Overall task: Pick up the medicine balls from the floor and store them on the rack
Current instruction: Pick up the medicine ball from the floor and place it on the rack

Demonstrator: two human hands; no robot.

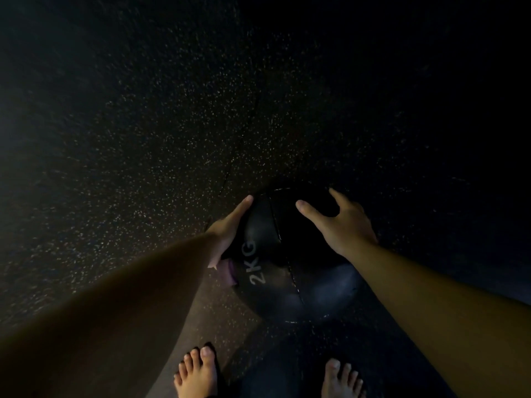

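A black medicine ball (283, 254) marked "2KG" in pale letters, with a purple patch at its left edge, lies on the dark speckled floor just ahead of my feet. My left hand (228, 231) lies flat against the ball's left side, fingers stretched along it. My right hand (342, 222) rests on its upper right, fingers spread over the top. Whether the ball is off the floor I cannot tell. No rack is in view.
Dark speckled rubber floor (161, 133) fills the view, with a thin seam running up from the ball. My two bare feet (198, 372) stand at the bottom edge. The scene is very dim, and the right side is nearly black.
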